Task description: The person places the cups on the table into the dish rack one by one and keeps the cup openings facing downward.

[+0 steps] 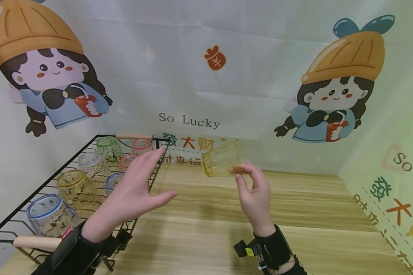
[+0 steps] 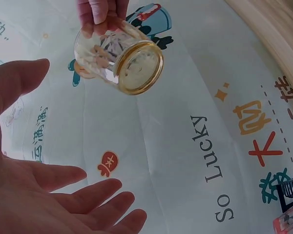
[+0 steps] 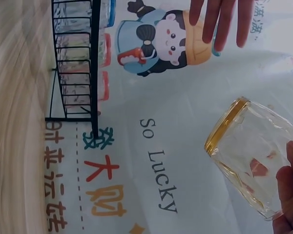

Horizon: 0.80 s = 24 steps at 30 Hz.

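Observation:
A clear yellow-tinted glass [image 1: 223, 158] is pinched near its rim by my right hand [image 1: 256, 194], tilted on its side above the table. Its thick amber base [image 2: 141, 68] faces left, toward my other hand. My left hand [image 1: 134, 187] is raised with fingers extended and thumb apart, holding nothing; a gap separates it from the glass. In the right wrist view, the fingers of my right hand [image 3: 290, 187] press the glass near its open end.
On the left a black wire rack [image 1: 20, 206] with wooden handles holds several upside-down glasses, among them a blue one [image 1: 51, 214], a yellow one [image 1: 76, 189] and a green one [image 1: 109, 149]. A printed cloth [image 1: 254, 95] hangs behind the wooden table [image 1: 199, 236].

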Available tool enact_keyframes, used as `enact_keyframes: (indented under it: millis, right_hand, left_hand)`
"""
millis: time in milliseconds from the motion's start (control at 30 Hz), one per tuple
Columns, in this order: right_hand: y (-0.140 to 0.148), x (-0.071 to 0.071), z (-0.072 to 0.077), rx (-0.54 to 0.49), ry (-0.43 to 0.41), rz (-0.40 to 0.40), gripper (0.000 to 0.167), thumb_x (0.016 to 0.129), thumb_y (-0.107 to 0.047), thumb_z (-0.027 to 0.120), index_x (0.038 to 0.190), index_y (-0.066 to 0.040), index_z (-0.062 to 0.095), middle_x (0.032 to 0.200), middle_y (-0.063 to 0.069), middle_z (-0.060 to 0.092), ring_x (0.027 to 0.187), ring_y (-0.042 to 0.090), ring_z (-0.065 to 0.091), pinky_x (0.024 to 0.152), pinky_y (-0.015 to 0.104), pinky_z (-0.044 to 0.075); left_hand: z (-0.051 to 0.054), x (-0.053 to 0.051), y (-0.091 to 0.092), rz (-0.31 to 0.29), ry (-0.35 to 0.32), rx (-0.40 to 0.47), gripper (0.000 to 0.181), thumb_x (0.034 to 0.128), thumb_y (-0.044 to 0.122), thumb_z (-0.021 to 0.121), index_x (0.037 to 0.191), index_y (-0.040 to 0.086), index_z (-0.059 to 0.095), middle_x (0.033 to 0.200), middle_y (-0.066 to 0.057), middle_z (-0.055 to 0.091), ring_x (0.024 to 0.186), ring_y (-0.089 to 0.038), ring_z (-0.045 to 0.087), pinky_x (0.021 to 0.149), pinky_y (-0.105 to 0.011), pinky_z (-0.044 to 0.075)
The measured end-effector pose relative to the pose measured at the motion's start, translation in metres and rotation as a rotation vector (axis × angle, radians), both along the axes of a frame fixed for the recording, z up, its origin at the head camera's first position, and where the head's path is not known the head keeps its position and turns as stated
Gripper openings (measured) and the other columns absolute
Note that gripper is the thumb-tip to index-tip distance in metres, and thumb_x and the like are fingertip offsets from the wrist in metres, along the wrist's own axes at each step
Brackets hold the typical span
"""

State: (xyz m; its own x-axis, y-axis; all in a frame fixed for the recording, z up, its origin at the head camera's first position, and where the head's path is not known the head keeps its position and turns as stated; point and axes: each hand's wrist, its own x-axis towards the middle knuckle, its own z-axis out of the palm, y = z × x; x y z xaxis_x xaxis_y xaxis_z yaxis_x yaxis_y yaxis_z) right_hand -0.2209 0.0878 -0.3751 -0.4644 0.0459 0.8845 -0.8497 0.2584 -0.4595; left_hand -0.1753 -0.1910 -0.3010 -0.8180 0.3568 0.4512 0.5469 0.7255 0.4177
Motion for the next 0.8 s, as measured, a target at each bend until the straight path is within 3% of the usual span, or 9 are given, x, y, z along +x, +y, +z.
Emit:
enact_keyframes:
  millis: [367,800]
  right_hand:
    - [-0.006,0.005,0.006,-0.045,0.055,0.087,0.024,0.086,0.023,0.058,0.105,0.009,0.062,0.097,0.021,0.066,0.104,0.02,0.061,0.115,0.045,0.033]
    - [-0.014,0.013,0.005,-0.06,0.104,0.155,0.025,0.081,0.028,0.057,0.101,0.013,0.06,0.096,0.024,0.064,0.102,0.015,0.062,0.114,0.047,0.033]
  left_hand:
    - [0.0,-0.002,0.011,-0.044,0.03,0.02,0.098,0.0822,0.033,0.081,0.157,0.007,0.024,0.157,-0.019,0.03,0.143,-0.039,0.026,0.112,-0.064,0.024]
    - [-0.004,-0.004,0.02,-0.053,0.037,0.028,0.1,0.0814,0.034,0.082,0.157,0.006,0.024,0.157,-0.019,0.029,0.143,-0.039,0.026,0.114,-0.063,0.022]
